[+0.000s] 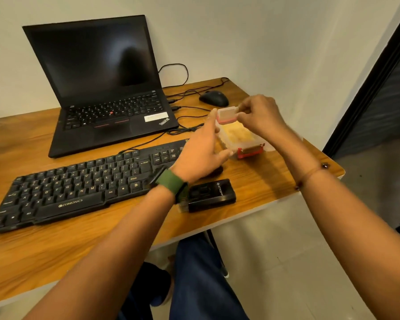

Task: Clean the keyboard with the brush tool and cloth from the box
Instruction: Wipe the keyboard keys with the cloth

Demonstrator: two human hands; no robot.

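Pinching the far clasp of the box (238, 137), the right hand (261, 116) curls its thumb and forefinger round a small pale tab (228, 114) with a pink edge, raised above the box's far end. That grip is tight on the tab; the other right fingers are folded. The left hand (201, 155) steadies the box from its left side, fingers nearly straight and spread along the wall, thumb reaching to the near corner. Both forearms stretch forward from the bottom of the head view, the left one wearing a green band (171, 181) at the wrist, the right one a thin thread bracelet (310, 174).

One translucent box sits near the right end of the wooden surface (56, 255), with a red clasp (249, 152) on its near end and something yellowish blurred inside. One black keyboard (74, 188) lies in front, left of the box, marked "ZEBRONICS" below the space bar. One open laptop (106, 88) stands behind it, screen dark, labelled "ThinkPad" on the palm rest, with a white sticker beside the name. One black mouse (214, 98) rests behind the box. One small black device (211, 195) lies near the surface's front edge, touching the keyboard's right end; its white lettering is too blurred to read. Dark cables (185, 88) trail between laptop and mouse.
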